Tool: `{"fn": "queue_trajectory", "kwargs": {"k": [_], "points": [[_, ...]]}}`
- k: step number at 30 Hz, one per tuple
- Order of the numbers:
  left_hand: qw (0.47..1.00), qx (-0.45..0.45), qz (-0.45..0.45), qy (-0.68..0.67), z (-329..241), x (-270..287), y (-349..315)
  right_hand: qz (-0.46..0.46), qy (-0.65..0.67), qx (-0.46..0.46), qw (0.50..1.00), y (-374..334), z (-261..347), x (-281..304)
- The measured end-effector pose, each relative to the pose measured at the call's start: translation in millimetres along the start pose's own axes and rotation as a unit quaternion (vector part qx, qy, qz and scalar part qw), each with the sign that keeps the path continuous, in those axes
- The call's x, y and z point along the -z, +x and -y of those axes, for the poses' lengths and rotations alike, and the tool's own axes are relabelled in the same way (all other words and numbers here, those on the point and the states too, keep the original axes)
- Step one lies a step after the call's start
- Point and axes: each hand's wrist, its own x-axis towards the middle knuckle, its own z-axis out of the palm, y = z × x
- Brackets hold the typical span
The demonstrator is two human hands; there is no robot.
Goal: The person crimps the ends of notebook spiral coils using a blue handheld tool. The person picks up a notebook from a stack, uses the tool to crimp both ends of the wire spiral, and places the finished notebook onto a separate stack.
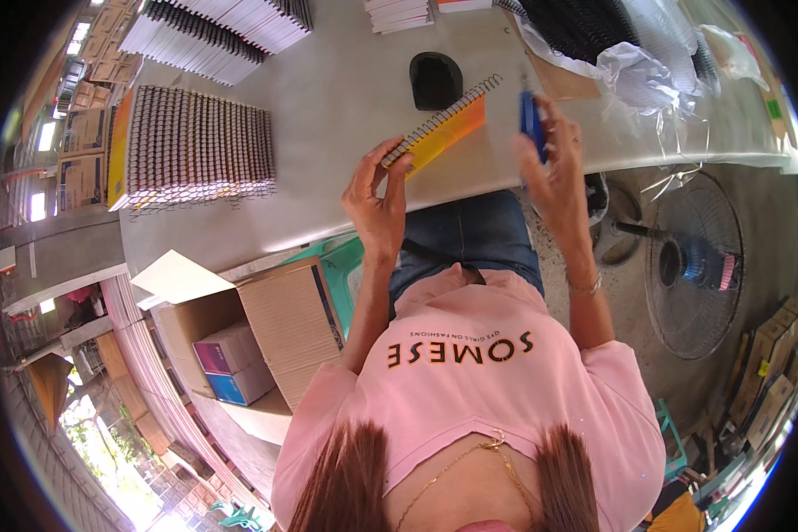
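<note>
My left hand (379, 191) grips the near-left end of a spiral notebook (443, 140) with a yellow-orange cover, fingers and thumb pinching it by the coil. The notebook is tilted over the table's near edge, and its black coil runs out past the cover at the far right end. To the right of it, my right hand (554, 155) is closed around a blue-handled hand tool (531, 124), apart from the notebook. Motion blurs the tool's tip, so its exact kind is unclear. A dark rounded object (435, 82) lies on the table just beyond the notebook.
Coil-bound notebooks (199, 146) are stacked at the table's left, with more piles (195, 44) behind. Black coils (585, 31) and clear plastic (638, 75) lie at the far right. An open carton (288, 310) stands below left; a fan (693, 264) stands at right.
</note>
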Motion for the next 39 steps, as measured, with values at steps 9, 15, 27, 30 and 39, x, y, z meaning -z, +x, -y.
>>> {"fn": "queue_trajectory", "kwargs": {"k": [9, 15, 27, 30, 39], "points": [[1.0, -0.004, 0.0, 0.005, -4.0, 2.7, 3.7, 0.157, -0.015, 0.117, 0.98, -50.2, 23.7, -43.2], [1.0, 0.028, -0.014, -0.006, 1.8, 3.7, 3.1, 0.153, -0.014, 0.127, 0.98, -53.2, 18.0, -53.2], [0.998, 0.013, -0.021, 0.058, 2.4, 3.3, 2.0, 0.109, -0.014, 0.128, 0.986, -56.4, 21.4, -57.5], [0.999, 0.017, -0.025, 0.043, -1.5, -0.9, 1.7, 0.117, -0.017, 0.132, 0.984, -57.0, 23.7, -54.1], [0.986, -0.005, -0.024, 0.167, -12.8, 14.6, 1.7, 0.361, 0.335, -0.188, 0.85, -28.6, 42.3, -26.8]]}}
